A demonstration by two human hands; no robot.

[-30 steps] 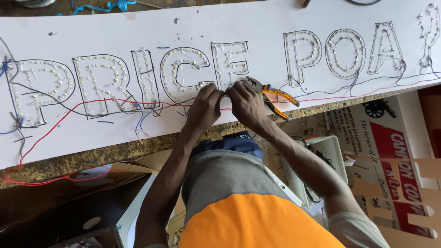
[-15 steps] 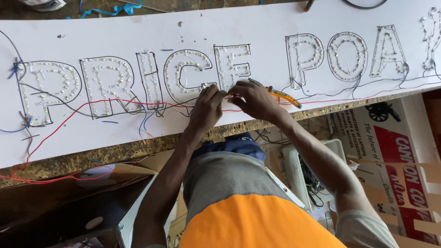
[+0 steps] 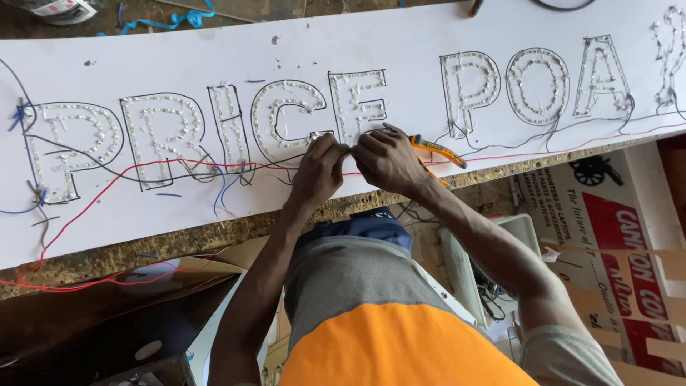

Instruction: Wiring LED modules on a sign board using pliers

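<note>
A long white sign board [image 3: 429, 28] lies on the bench, with letter shapes filled by rows of small clear lamps [image 3: 286, 118]. Red, black and blue wires [image 3: 179, 164] run under the letters. My left hand [image 3: 318, 171] and my right hand [image 3: 389, 161] meet fingertip to fingertip at the board's near edge, below the middle letters. Both pinch a thin wire end between them. My right hand also holds orange-handled pliers [image 3: 437, 150], whose handles stick out to the right.
The rough chipboard bench edge [image 3: 143, 246] runs below the board. A printed cardboard box [image 3: 614, 236] stands at the lower right and a dark box [image 3: 107, 322] at the lower left. Blue cord [image 3: 171, 18] lies beyond the board's far edge.
Both hands stay joined on the wire at the same spot below the middle letters. Only the view has shifted slightly.
</note>
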